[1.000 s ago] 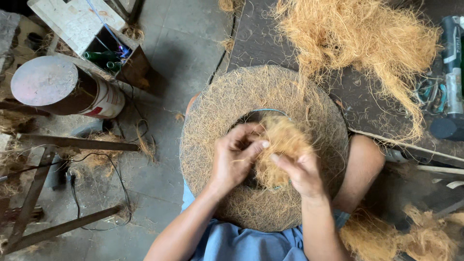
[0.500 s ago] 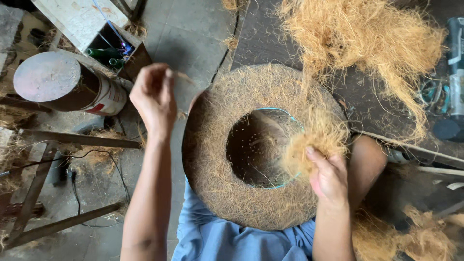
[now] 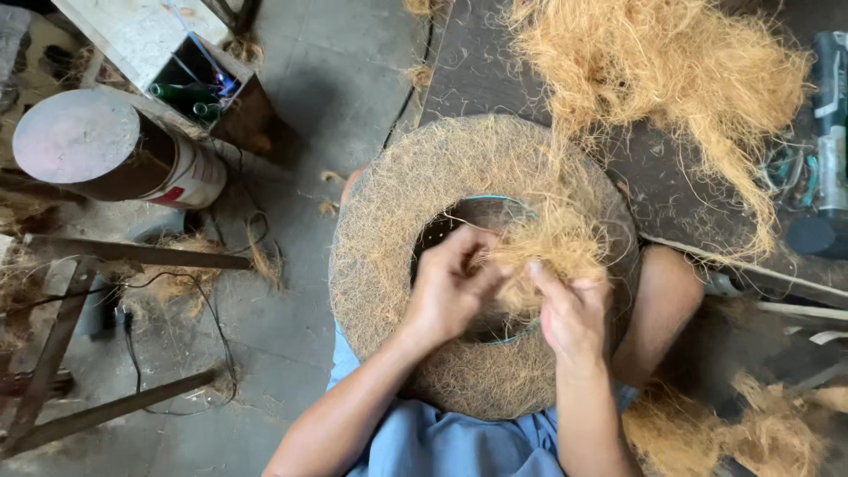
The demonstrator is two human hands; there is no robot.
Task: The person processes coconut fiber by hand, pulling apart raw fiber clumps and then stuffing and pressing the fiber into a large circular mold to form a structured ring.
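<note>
A large ring of brown coir fibre [image 3: 389,230] lies on my lap, with a thin teal wire showing along its inner hole. A loose tuft of golden coir fibre [image 3: 552,252] sits at the hole's right edge. My left hand [image 3: 450,287] reaches over the hole and pinches the tuft from the left. My right hand [image 3: 572,314] grips the same tuft from below on the right. Both hands meet over the lower part of the hole.
A big heap of loose coir [image 3: 654,79] lies on a dark board at the upper right. A metal drum [image 3: 106,150] and a box of bottles [image 3: 199,84] stand at the upper left. Metal bars [image 3: 132,252] and cables cross the concrete floor at left. More fibre [image 3: 760,433] lies at the lower right.
My left hand, raised out to the left half a second ago, has come back down to the tuft at the hole. My right hand kept hold of the fibre.
</note>
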